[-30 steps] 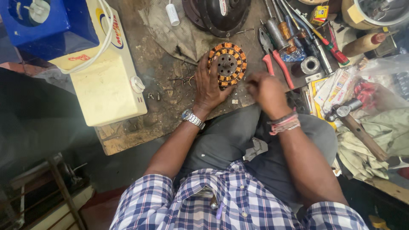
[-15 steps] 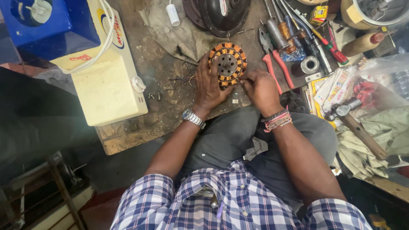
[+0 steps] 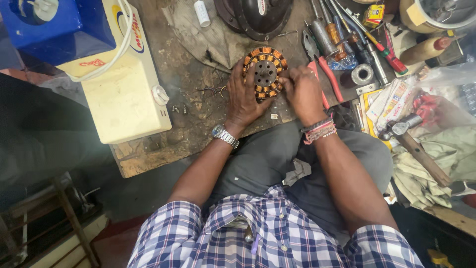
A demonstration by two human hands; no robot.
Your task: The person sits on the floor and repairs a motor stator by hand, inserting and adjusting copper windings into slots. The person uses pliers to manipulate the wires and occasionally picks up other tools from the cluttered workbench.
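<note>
A round motor stator with copper windings (image 3: 267, 67) lies on the worn wooden board (image 3: 193, 106) in front of me. My left hand (image 3: 243, 97), with a metal watch on the wrist, grips the stator's left and lower edge. My right hand (image 3: 303, 92), with red thread bands on the wrist, rests against the stator's right edge, fingers curled onto the windings. What the right fingertips hold, if anything, is hidden.
A cream and blue box machine (image 3: 106, 64) stands at left. A dark round motor cover (image 3: 255, 17) lies behind the stator. Screwdrivers and red-handled pliers (image 3: 342, 42) lie at right, with a tape roll (image 3: 362, 74), a hammer (image 3: 414, 144) and cloths.
My right hand has moved left from beside the stator onto its right edge. My left hand has kept its hold on the stator.
</note>
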